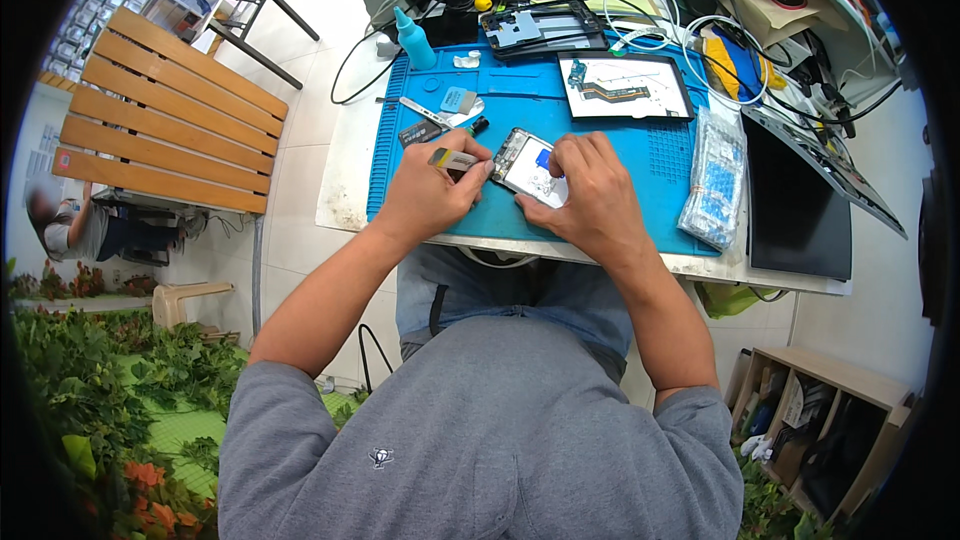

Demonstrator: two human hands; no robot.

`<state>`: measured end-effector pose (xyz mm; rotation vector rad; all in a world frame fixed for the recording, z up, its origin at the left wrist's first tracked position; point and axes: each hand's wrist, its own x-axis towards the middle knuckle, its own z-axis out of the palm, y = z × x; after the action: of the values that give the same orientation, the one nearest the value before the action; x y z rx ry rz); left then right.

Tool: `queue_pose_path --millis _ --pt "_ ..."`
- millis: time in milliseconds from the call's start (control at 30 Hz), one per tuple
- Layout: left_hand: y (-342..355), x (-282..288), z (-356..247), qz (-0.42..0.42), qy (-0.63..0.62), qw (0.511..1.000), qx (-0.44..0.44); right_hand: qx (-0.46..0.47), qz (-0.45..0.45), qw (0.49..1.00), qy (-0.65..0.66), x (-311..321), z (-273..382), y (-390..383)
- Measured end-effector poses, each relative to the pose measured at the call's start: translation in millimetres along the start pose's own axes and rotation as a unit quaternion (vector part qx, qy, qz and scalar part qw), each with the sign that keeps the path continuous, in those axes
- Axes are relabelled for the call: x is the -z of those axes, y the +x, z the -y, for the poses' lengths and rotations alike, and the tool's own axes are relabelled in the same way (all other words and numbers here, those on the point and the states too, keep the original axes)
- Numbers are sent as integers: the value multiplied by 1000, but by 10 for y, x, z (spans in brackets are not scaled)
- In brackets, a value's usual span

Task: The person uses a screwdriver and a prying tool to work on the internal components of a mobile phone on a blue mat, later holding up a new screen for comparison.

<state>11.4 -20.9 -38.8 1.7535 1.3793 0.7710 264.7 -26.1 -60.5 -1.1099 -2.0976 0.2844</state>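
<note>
On the blue repair mat (630, 170) lies an opened phone (527, 172), tilted, its inner parts showing at the upper left and a pale panel with a blue patch beside them. My right hand (592, 188) grips its right side, thumb at the lower edge and fingers curled over the top. In my left hand (432, 188) is a slim tool with a grey and yellow handle (455, 159), pinched at the phone's left end. Its tip is hidden by my fingers. Just beyond that hand are white tweezers (425, 112) and a dark card-like piece (418, 132).
A blue squeeze bottle (414, 40) stands at the mat's far left. Behind are a phone frame (545, 28), a tray with a flex cable (625, 86) and tangled white cables (640, 15). Bubble-wrapped parts (715, 180) and a black screen panel (800, 215) lie right.
</note>
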Motion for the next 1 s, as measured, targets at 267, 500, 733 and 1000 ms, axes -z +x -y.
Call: queue_pose_path --millis 267,500,733,1000 --pt "108 -2 51 -24 -210 968 131 -4 5 1000 -2 10 23 7" --pt "86 -35 5 -33 -242 956 161 -5 33 998 -57 12 74 -23" --pt "51 -44 -31 -26 -158 980 121 -10 1 999 -51 -169 253 -75" --pt "97 135 10 48 -98 993 51 -23 -25 996 -83 -131 180 -89"
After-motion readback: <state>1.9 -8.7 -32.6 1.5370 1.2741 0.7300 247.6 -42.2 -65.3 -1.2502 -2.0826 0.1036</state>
